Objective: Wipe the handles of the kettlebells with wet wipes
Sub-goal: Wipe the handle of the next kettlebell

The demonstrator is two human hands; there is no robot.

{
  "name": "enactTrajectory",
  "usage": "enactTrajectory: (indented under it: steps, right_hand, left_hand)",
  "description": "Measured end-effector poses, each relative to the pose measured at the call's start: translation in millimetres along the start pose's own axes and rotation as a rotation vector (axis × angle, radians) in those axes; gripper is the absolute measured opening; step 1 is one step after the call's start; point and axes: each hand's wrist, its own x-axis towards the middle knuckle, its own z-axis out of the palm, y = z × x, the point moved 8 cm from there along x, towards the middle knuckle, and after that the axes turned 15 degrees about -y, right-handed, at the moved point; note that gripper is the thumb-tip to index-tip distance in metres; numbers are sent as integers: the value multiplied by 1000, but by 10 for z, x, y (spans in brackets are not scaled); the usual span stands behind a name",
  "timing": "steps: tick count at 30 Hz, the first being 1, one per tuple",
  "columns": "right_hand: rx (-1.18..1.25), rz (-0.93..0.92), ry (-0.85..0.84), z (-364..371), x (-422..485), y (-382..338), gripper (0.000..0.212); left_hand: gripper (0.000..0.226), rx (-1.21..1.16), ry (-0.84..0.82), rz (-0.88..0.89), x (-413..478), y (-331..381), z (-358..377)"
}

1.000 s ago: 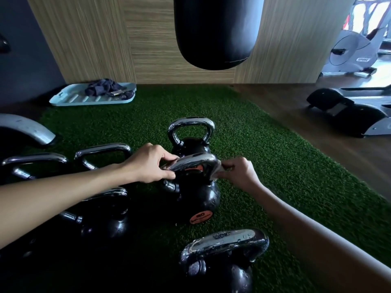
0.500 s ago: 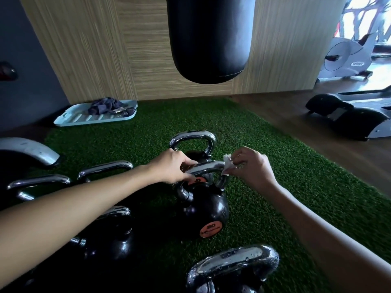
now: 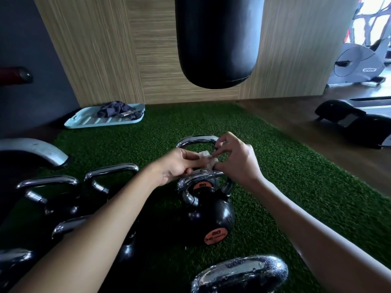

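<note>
A black kettlebell [image 3: 208,218] with orange labels and a chrome handle [image 3: 188,187] stands on the green turf in the middle. Just above its handle, my left hand [image 3: 177,166] and my right hand [image 3: 237,159] both pinch a small crumpled white wet wipe [image 3: 206,158] between their fingertips. A second kettlebell's chrome handle [image 3: 196,140] rises right behind my hands. Another chrome handle [image 3: 241,271], beaded with droplets, sits at the bottom edge. More chrome handles [image 3: 110,172] line up on the left.
A black punching bag [image 3: 218,43] hangs ahead over the green turf mat [image 3: 296,187]. A pale blue tray [image 3: 88,121] with dark cloth lies by the wooden wall. Wooden floor and exercise machines [image 3: 359,64] lie to the right. A large grey curved part [image 3: 33,149] sits at the left.
My left hand has left the kettlebell handle and joined my right hand on the wipe. Both hands have lifted slightly above the handle. The view has tilted upward.
</note>
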Motion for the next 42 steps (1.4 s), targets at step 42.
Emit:
enactTrajectory:
  steps: [42]
  right_hand:
    - [-104,124,-294,12,-403,746,47]
  left_hand:
    - [44,784,217,165,-172,-14,-130]
